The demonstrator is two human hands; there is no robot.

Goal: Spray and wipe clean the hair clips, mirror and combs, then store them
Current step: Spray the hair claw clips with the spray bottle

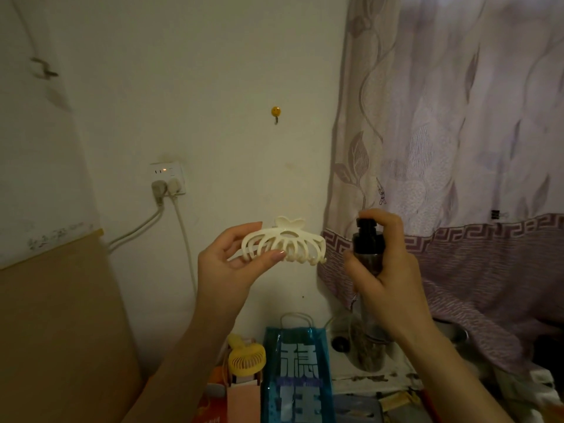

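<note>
Cream claw clip: one, left hand; spray bottle: one, right hand.

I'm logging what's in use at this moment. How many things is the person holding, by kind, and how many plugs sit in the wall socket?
Hair clips: 1, the cream claw clip, pinched in the left hand
Spray bottles: 1, the dark-capped spray bottle, gripped in the right hand
Plugs: 2, side by side in the wall socket
Total: 4
</note>
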